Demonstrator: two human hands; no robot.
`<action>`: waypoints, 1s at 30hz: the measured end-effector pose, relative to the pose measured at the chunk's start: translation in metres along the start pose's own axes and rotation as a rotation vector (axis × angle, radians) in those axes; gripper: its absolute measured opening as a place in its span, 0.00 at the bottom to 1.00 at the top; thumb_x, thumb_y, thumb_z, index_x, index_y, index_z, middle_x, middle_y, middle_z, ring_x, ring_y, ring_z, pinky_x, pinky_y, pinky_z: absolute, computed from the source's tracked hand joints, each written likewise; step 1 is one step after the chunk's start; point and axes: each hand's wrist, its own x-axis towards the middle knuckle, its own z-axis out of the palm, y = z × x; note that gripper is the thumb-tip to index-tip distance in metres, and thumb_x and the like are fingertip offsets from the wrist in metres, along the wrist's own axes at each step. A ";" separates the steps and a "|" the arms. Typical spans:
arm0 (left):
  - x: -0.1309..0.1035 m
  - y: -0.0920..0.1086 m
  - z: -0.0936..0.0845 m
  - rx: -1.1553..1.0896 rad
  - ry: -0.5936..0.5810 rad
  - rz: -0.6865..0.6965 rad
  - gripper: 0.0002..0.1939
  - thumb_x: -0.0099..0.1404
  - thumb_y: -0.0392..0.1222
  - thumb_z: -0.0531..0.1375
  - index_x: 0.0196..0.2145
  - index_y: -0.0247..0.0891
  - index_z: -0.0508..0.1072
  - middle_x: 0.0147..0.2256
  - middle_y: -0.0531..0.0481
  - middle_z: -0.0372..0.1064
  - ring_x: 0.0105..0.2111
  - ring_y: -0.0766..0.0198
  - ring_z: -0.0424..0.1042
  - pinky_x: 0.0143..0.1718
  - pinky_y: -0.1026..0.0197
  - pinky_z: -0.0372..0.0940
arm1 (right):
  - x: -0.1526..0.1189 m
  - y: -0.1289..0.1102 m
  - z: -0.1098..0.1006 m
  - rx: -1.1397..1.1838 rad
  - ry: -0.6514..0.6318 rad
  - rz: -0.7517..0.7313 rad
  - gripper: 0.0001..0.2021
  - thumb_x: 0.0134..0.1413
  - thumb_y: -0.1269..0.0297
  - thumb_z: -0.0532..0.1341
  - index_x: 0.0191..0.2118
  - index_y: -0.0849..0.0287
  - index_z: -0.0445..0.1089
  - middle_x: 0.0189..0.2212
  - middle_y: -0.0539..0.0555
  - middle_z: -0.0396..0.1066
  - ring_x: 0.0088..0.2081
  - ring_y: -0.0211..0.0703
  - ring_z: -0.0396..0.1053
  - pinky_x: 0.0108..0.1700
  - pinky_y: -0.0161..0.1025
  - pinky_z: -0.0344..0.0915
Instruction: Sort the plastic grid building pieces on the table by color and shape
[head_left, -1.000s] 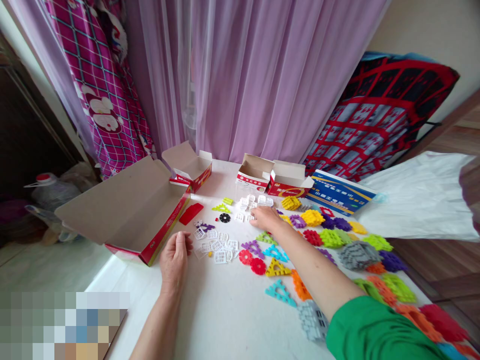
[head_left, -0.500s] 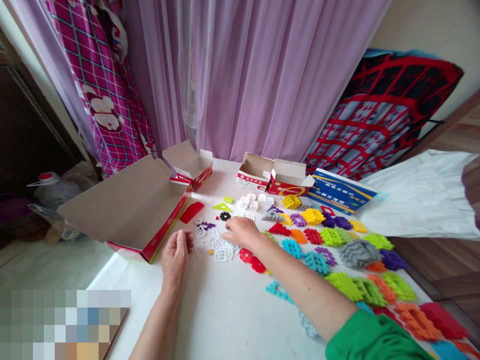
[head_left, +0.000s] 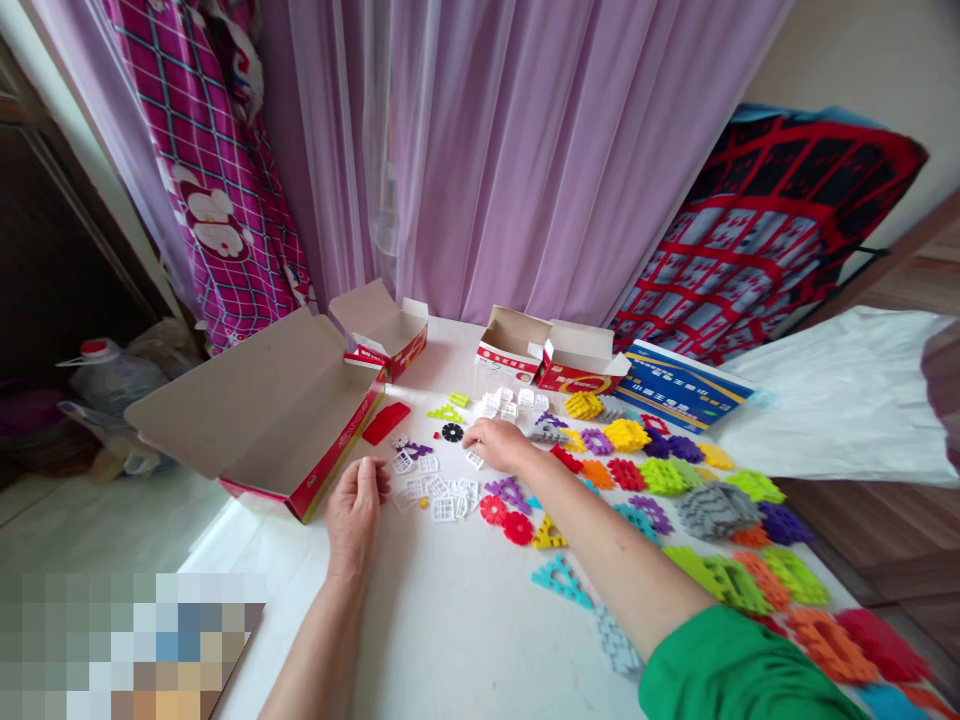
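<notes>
My right hand point(head_left: 496, 444) reaches over the table with its fingers pinched on a white lattice window piece point(head_left: 474, 460). Just beyond it is a cluster of white window pieces point(head_left: 507, 408), and a black disc point(head_left: 452, 432) is close to the fingertips. My left hand point(head_left: 355, 508) rests on its side, fingers curled in and thumb on top; its inner palm is hidden. To its right lies a loose spread of white window pieces point(head_left: 444, 508). Red discs point(head_left: 517, 528) and a purple triangle point(head_left: 508, 492) are nearer my right forearm.
An opened large box point(head_left: 262, 430) stands on the left, with smaller open boxes point(head_left: 510, 345) at the back. Coloured interlocking blocks point(head_left: 720, 510) in stacks cover the right of the white table point(head_left: 442, 620). A blue printed card point(head_left: 682, 385) leans behind them.
My right hand has moved slightly away and to the right, off the loose white pieces, with a white window piece at its fingertips. My left hand stays nearly in place.
</notes>
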 end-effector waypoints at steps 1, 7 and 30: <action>0.000 0.000 0.000 -0.002 0.000 0.000 0.23 0.59 0.62 0.57 0.30 0.37 0.72 0.22 0.53 0.67 0.21 0.67 0.65 0.22 0.66 0.62 | -0.001 0.001 0.001 -0.013 0.014 0.010 0.14 0.57 0.68 0.56 0.44 0.50 0.77 0.48 0.50 0.74 0.49 0.43 0.70 0.48 0.35 0.61; 0.000 0.000 0.000 -0.011 0.003 -0.016 0.22 0.59 0.62 0.57 0.30 0.38 0.72 0.23 0.53 0.67 0.22 0.67 0.65 0.23 0.66 0.62 | -0.022 -0.013 0.004 -0.115 0.014 0.232 0.19 0.52 0.53 0.60 0.46 0.57 0.74 0.47 0.60 0.74 0.49 0.53 0.70 0.47 0.42 0.63; 0.000 0.000 0.000 0.038 0.004 0.003 0.23 0.59 0.62 0.56 0.30 0.38 0.73 0.23 0.53 0.68 0.22 0.67 0.66 0.22 0.65 0.62 | -0.002 0.051 -0.016 -0.248 -0.057 0.174 0.18 0.53 0.59 0.61 0.49 0.56 0.74 0.51 0.61 0.72 0.50 0.55 0.70 0.47 0.43 0.64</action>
